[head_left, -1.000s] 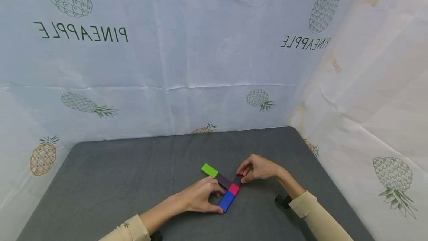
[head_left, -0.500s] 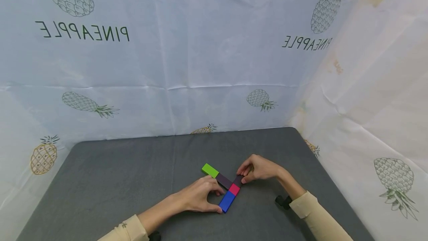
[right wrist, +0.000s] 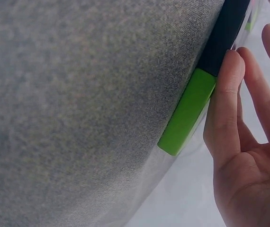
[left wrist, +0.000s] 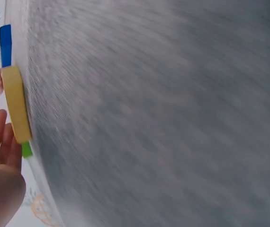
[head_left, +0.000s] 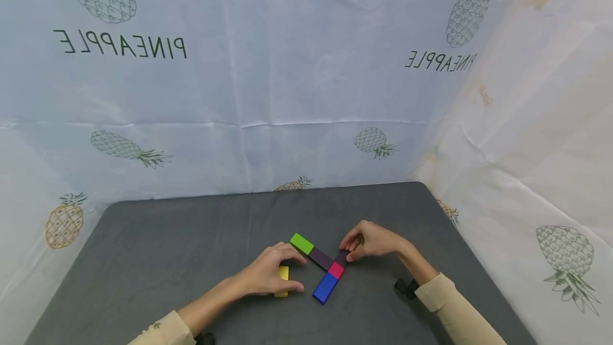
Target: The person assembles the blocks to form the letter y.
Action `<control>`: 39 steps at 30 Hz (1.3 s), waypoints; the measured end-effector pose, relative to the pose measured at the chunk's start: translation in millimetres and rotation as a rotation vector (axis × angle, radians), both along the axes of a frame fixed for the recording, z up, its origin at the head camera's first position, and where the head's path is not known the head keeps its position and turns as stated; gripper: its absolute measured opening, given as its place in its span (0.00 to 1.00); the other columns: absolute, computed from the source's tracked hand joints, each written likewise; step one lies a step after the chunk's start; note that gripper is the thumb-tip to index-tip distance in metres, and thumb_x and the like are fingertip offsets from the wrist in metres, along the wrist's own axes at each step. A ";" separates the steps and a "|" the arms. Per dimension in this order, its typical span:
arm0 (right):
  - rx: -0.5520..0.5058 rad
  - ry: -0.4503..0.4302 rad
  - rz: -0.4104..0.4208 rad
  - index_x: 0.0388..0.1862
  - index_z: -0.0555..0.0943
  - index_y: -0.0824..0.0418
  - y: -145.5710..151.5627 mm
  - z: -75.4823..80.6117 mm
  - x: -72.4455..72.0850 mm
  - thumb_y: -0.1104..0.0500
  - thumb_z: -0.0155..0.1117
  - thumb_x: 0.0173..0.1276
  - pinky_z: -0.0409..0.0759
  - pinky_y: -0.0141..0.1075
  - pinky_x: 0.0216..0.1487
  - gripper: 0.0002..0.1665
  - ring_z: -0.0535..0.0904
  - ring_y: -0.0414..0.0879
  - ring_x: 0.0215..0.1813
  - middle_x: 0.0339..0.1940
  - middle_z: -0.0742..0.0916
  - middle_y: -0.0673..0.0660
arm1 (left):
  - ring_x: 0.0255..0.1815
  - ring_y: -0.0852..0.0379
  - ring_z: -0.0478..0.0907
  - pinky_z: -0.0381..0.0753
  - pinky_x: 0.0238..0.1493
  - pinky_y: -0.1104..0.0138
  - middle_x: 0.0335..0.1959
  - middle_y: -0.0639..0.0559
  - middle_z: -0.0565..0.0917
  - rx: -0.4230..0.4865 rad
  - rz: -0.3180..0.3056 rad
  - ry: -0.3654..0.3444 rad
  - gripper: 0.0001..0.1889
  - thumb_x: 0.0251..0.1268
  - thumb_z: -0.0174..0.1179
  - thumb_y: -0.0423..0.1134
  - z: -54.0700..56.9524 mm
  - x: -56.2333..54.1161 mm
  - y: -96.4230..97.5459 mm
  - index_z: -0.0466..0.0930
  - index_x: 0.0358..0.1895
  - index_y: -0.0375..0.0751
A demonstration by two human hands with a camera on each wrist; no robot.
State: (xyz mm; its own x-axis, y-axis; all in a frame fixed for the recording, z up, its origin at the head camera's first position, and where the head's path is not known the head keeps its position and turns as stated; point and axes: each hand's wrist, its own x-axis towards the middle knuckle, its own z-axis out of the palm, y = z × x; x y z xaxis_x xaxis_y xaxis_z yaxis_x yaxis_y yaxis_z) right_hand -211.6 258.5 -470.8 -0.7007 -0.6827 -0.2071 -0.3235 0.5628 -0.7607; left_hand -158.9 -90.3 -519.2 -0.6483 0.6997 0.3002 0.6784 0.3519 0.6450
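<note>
My left hand (head_left: 268, 273) hovers with thumb and fingers spread above a yellow block (head_left: 284, 281), which it partly hides in the head view. The yellow block (left wrist: 16, 104) lies on its own, apart from a crossing arrangement of blocks. In that arrangement, a green block (head_left: 301, 244) joins a dark block (head_left: 321, 259), and a pink square (head_left: 336, 270) sits between a blue block (head_left: 325, 287) and a second dark block (head_left: 341, 257). My right hand (head_left: 371, 239) pinches this second dark block at its sides. Another green block (right wrist: 187, 111) adjoins it, mostly hidden by the hand in the head view.
A dark grey table (head_left: 182, 249) carries the blocks near its middle right. Behind and to the right hangs a white curtain (head_left: 306, 79) printed with pineapples. Dark wrist cameras are strapped below both sleeves.
My left hand has drawn away to the left from the blue block, and the yellow block now shows beneath it. My right hand and the joined blocks stay in place.
</note>
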 end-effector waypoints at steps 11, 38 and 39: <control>-0.004 -0.005 0.003 0.53 0.92 0.64 1.0 1.2 -0.5 0.58 0.80 0.67 0.87 0.29 0.46 0.18 0.88 0.36 0.43 0.48 0.95 0.58 | 0.56 0.61 0.81 0.82 0.60 0.61 0.55 0.57 0.88 -0.025 0.062 -0.012 0.32 0.56 0.83 0.57 -9.4 3.8 -31.5 0.87 0.60 0.46; -0.017 -0.022 -0.002 0.53 0.91 0.66 0.1 1.1 0.2 0.60 0.80 0.67 0.86 0.29 0.45 0.18 0.87 0.37 0.43 0.48 0.94 0.61 | 0.48 0.67 0.78 0.81 0.52 0.69 0.48 0.61 0.87 -0.077 0.041 -0.058 0.29 0.53 0.85 0.57 -2.4 7.9 -45.5 0.88 0.55 0.50; -0.015 -0.020 -0.002 0.53 0.91 0.66 0.1 1.2 0.1 0.60 0.80 0.68 0.86 0.29 0.45 0.17 0.87 0.37 0.43 0.48 0.94 0.61 | 0.47 0.66 0.78 0.81 0.52 0.69 0.48 0.61 0.87 -0.073 0.029 -0.050 0.28 0.53 0.85 0.56 -1.8 8.1 -44.4 0.88 0.55 0.50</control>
